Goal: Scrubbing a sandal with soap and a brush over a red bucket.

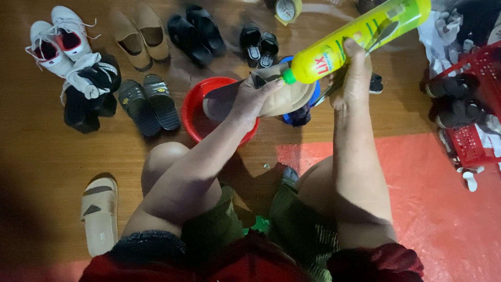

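bare knees and green shorts fill the bottom of the view, with the person crouched low over a wooden floor. just beyond the knees the left hand has its fingers wrapped around a tan shoe, holding it sole-side toward the camera above a red basin. the right hand has its fingers closed round a yellow detergent bottle, tipped so that its green nozzle touches or nearly touches the shoe. whether liquid is coming out cannot be told.

judging by how things lie, the washing looks to be at an early stage: soap is only now being put to this one shoe, no suds show on it, and the other pairs lie about looking dry and untouched. a blue tub sits just behind the held shoe, mostly hidden.

on the floor beyond the basin are white sneakers, tan loafers, black sandals, small black slippers, dark slides and a black and white pair. a beige slide lies alone near the left knee. a red plastic sheet covers the floor on the right, and a red crate with more footwear stands at that edge. the room is dim, lit mostly at the centre.
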